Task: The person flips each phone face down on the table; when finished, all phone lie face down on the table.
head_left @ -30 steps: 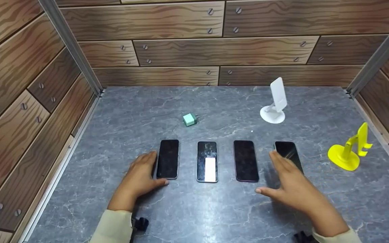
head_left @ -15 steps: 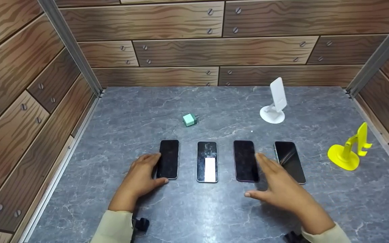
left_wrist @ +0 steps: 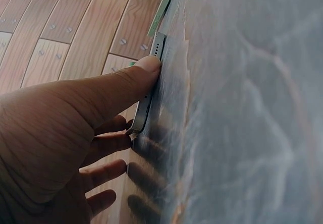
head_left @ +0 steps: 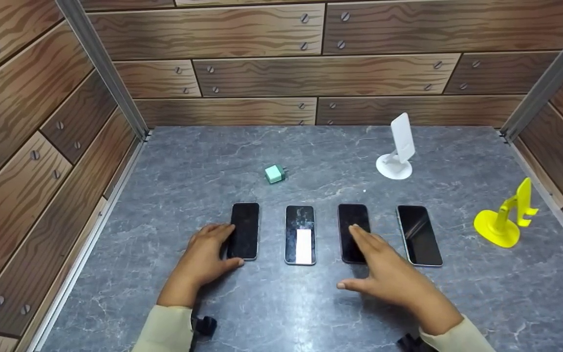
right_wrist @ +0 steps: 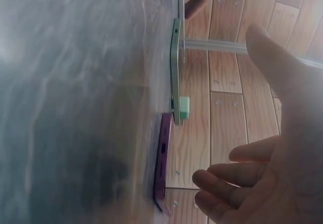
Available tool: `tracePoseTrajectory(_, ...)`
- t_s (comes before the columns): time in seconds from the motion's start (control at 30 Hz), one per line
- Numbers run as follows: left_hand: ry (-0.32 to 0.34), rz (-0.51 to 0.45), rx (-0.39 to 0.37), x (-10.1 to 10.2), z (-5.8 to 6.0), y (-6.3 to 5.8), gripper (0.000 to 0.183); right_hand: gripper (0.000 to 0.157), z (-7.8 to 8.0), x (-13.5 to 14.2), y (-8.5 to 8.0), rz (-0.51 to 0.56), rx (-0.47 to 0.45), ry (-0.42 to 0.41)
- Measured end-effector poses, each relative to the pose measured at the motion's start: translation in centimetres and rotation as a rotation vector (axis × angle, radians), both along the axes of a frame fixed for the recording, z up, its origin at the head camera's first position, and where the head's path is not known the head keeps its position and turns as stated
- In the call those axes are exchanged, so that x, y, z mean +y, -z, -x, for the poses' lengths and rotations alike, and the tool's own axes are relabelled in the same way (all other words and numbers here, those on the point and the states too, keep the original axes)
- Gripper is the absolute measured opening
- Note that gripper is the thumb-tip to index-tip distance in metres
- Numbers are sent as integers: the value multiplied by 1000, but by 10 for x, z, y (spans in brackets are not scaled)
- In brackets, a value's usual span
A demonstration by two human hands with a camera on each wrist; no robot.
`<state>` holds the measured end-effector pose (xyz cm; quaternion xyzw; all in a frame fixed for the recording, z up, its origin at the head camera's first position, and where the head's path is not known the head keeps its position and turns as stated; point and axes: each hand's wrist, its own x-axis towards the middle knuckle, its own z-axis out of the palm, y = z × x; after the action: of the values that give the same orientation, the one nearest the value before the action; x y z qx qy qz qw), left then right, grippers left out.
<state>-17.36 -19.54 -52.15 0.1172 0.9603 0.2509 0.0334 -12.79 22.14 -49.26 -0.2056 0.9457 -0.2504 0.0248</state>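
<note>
Four-sided black screens face up on several smartphones lined across the table. At the leftmost smartphone, my left hand has its fingertips on the left edge and its thumb at the lower edge. The left wrist view shows the thumb against that smartphone's bottom edge. A cracked-looking smartphone with a white reflection lies beside it. My right hand, fingers extended, hovers over the third smartphone, hiding its lower right part. This one has a purple edge in the right wrist view. A fourth smartphone lies rightmost.
A green plug adapter lies behind the phones. A white phone stand stands at the back right, a yellow phone stand at the right. Wood-patterned walls enclose the grey marbled table on three sides.
My right hand has moved left from over the fourth smartphone to over the third, uncovering the fourth. My left fingertips have shifted slightly right onto the leftmost smartphone's edge.
</note>
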Motion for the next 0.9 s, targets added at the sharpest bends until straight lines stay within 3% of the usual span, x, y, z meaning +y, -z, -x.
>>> tracePoseTrajectory(0.9, -12, 5, -9, 0, 0, 0, 87, 120, 18, -44, 2, 21, -15, -54)
